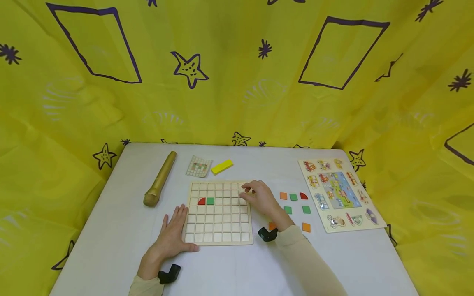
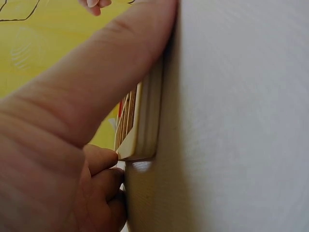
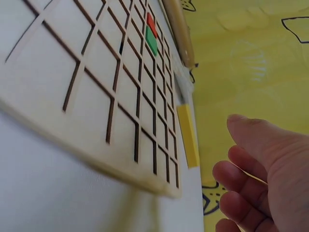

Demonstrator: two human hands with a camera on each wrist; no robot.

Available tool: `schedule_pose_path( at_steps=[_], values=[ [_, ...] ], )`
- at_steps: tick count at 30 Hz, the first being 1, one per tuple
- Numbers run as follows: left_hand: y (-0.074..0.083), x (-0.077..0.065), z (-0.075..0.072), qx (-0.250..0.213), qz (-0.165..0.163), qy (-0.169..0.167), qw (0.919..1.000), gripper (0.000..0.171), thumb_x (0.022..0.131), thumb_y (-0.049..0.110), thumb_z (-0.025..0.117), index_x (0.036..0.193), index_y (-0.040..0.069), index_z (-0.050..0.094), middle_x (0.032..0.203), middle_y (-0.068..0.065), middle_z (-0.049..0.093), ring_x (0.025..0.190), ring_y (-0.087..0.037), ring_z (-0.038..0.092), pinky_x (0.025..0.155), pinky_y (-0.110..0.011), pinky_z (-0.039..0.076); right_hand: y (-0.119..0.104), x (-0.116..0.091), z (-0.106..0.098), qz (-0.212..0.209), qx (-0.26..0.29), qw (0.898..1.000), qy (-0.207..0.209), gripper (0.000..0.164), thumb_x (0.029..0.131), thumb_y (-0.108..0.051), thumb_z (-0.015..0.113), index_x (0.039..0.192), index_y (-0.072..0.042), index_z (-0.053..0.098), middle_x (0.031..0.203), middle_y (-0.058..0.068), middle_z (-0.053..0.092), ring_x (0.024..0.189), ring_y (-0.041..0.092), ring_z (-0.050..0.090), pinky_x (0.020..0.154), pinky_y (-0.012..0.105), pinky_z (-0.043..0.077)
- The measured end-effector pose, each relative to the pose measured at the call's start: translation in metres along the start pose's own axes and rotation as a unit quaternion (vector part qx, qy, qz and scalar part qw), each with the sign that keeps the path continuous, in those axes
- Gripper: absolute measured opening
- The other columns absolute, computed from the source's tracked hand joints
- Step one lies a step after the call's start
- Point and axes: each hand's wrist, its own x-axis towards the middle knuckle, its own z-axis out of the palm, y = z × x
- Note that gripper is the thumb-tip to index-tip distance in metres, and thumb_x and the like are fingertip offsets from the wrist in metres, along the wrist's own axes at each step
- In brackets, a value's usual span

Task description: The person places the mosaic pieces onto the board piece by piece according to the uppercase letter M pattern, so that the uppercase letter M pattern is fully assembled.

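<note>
A wooden grid board [image 1: 218,224] lies flat on the table, with a red quarter-round tile [image 1: 201,201] and a green square tile [image 1: 210,201] side by side in its cells. Along the board's left edge rests my left hand [image 1: 168,238], its fingers stretched and its thumb by the near corner. My right hand [image 1: 260,198] hovers over the board's right edge, fingers loosely bent and thumb apart from them. In the right wrist view no tile shows between the thumb and fingers [image 3: 236,176].
Loose green, orange and red tiles [image 1: 293,197] lie right of the board. Beyond them is a picture puzzle board [image 1: 318,213]. Behind the grid are a patterned card [image 1: 199,166] and a yellow block [image 1: 222,167]. A gold microphone-shaped stick [image 1: 161,179] lies at the left.
</note>
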Motion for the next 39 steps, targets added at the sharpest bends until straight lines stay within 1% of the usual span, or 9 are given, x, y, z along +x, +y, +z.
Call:
schedule_pose_path(
  at_steps=[5,11,17,20,24,30,35,39],
  values=[
    [0.001,-0.001,-0.001,-0.003,-0.002,0.0,1.0,0.136,0.055,0.055,0.089,0.151,-0.01,0.017,0.158,-0.026,0.011,0.145,-0.041,0.004,0.109,-0.063,-0.005,0.011,-0.004,-0.013,0.004,-0.001,1.0,0.02,0.03,0.087,-0.021,0.076,0.111,-0.003,0.072,0.09,-0.003,0.064,0.083,0.023,0.053,0.069,0.033,0.044],
    [0.0,-0.001,-0.001,-0.007,-0.001,0.002,1.0,0.137,0.055,0.057,0.088,0.151,-0.009,0.017,0.158,-0.026,0.011,0.145,-0.041,0.004,0.11,-0.062,-0.005,0.029,-0.009,-0.034,0.014,-0.013,0.999,0.031,0.032,0.087,-0.019,0.075,0.114,-0.001,0.071,0.093,0.001,0.066,0.086,0.023,0.054,0.072,0.035,0.045],
    [0.0,-0.001,-0.001,-0.008,0.003,0.007,0.9999,0.137,0.054,0.056,0.089,0.151,-0.009,0.018,0.158,-0.025,0.012,0.145,-0.041,0.005,0.11,-0.062,-0.005,0.057,-0.014,-0.052,0.042,-0.032,0.998,0.03,0.03,0.088,-0.015,0.074,0.114,-0.001,0.071,0.092,0.002,0.066,0.084,0.023,0.053,0.074,0.037,0.045],
    [0.0,-0.001,-0.001,-0.01,0.003,0.007,0.9999,0.137,0.054,0.056,0.089,0.151,-0.01,0.018,0.158,-0.026,0.012,0.145,-0.041,0.005,0.109,-0.063,-0.005,0.073,-0.018,-0.058,0.051,-0.047,0.997,0.027,0.029,0.089,-0.015,0.073,0.113,0.0,0.071,0.091,0.002,0.065,0.083,0.023,0.053,0.073,0.037,0.044],
    [0.0,-0.001,-0.001,-0.014,0.001,0.004,0.9999,0.136,0.054,0.055,0.089,0.15,-0.01,0.018,0.158,-0.026,0.012,0.145,-0.042,0.004,0.109,-0.063,-0.005,0.089,-0.025,-0.062,0.063,-0.052,0.996,0.024,0.031,0.088,-0.017,0.074,0.113,0.001,0.071,0.089,0.003,0.064,0.081,0.023,0.051,0.071,0.036,0.043],
    [0.0,-0.001,0.0,-0.01,-0.002,0.001,0.9999,0.136,0.054,0.055,0.089,0.151,-0.01,0.018,0.158,-0.026,0.012,0.145,-0.041,0.004,0.109,-0.063,-0.005,0.1,-0.034,-0.067,0.087,-0.052,0.995,0.014,0.035,0.087,-0.022,0.076,0.114,0.0,0.07,0.089,0.002,0.062,0.083,0.023,0.051,0.073,0.036,0.042],
    [0.0,-0.001,0.0,-0.012,-0.002,0.002,0.9999,0.137,0.054,0.055,0.089,0.151,-0.009,0.017,0.158,-0.026,0.012,0.145,-0.041,0.003,0.109,-0.062,-0.006,0.103,-0.039,-0.072,0.08,-0.054,0.995,0.004,0.037,0.087,-0.023,0.076,0.113,0.003,0.069,0.092,0.006,0.063,0.087,0.025,0.054,0.078,0.041,0.045],
    [-0.001,-0.001,0.0,-0.012,-0.002,0.002,0.9999,0.137,0.054,0.055,0.089,0.151,-0.009,0.018,0.158,-0.025,0.011,0.145,-0.041,0.003,0.109,-0.062,-0.006,0.104,-0.042,-0.074,0.08,-0.07,0.994,-0.008,0.038,0.087,-0.024,0.076,0.113,0.003,0.069,0.096,0.008,0.064,0.092,0.027,0.055,0.083,0.044,0.046]
  ],
)
